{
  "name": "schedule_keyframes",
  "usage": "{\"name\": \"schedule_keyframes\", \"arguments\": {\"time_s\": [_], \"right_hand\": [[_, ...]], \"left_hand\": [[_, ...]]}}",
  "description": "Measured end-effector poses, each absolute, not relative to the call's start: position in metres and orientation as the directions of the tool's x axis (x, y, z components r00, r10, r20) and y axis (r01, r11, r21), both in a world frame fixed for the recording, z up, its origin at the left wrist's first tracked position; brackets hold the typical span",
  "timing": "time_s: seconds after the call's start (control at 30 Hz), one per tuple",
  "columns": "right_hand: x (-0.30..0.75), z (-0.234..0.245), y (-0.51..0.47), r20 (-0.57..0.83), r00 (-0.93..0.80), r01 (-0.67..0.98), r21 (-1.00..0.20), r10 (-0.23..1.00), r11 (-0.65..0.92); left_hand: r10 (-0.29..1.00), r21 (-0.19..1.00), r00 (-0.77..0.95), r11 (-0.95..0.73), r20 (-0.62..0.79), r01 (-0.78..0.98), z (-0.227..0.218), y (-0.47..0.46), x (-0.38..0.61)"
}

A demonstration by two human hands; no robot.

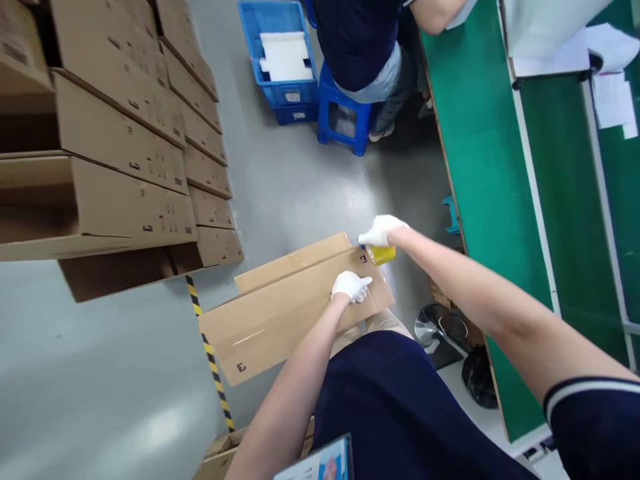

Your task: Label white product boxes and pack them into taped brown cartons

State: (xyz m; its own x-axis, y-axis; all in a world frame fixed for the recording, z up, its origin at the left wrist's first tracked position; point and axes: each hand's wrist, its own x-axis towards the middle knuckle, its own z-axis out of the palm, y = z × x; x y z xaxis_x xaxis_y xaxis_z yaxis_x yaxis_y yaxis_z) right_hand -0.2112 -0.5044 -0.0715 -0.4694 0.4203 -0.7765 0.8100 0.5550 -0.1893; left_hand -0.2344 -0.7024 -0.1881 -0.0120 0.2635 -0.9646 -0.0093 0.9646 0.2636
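In front of my legs is a long brown cardboard box point(280, 313), with a flap point(295, 261) standing out along its far side. My left hand point(351, 287), in a white glove, lies on the box near its right end and holds it, the index finger stretched out and the other fingers curled. My right hand point(383, 231), also gloved in white, is closed around a yellow tape dispenser point(382, 255) at the far right corner of the box. The fingers partly hide the dispenser.
Open cardboard boxes point(125, 167) are stacked at the left. A green workbench point(500, 160) runs along the right. Ahead, a person point(355, 47) sits on a blue stool point(345, 113) beside a blue crate point(293, 93). Yellow-black floor tape point(213, 360) lies at left.
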Motion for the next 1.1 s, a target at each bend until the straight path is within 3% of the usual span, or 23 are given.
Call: {"name": "schedule_keyframes", "arguments": {"time_s": [0.07,0.13,0.27,0.37,0.77,0.93,1.1], "right_hand": [[-0.135,-0.058,-0.562,-0.584,-0.596,0.784,-0.272,0.551,0.559],[-0.054,-0.05,-0.627,-0.516,-0.533,0.84,-0.223,0.671,0.495],[0.069,-0.052,-0.726,-0.619,-0.386,0.907,-0.122,0.684,0.402],[0.101,-0.06,-0.751,-0.665,-0.335,0.926,-0.101,0.668,0.363],[0.045,-0.14,-0.701,-0.802,-0.189,0.982,-0.165,0.567,0.093],[0.06,-0.098,-0.734,-0.84,-0.176,0.982,-0.117,0.513,0.146],[-0.069,-0.032,-0.746,-0.734,-0.447,0.894,-0.344,0.51,0.289]], "left_hand": [[0.299,0.299,-0.043,0.954,-0.953,0.007,-0.184,-0.703,-0.235],[0.311,0.31,-0.053,0.95,-0.949,0.019,-0.182,-0.703,-0.234],[0.302,0.301,-0.057,0.953,-0.951,0.029,-0.185,-0.703,-0.231],[0.305,0.303,-0.071,0.952,-0.95,0.038,-0.187,-0.703,-0.229],[0.275,0.273,-0.09,0.961,-0.957,0.03,-0.179,-0.728,-0.239],[0.198,0.195,-0.164,0.98,-0.966,0.03,-0.152,-0.829,-0.309],[0.157,0.171,-0.202,0.984,-0.967,-0.056,-0.142,-0.93,-0.377]]}}
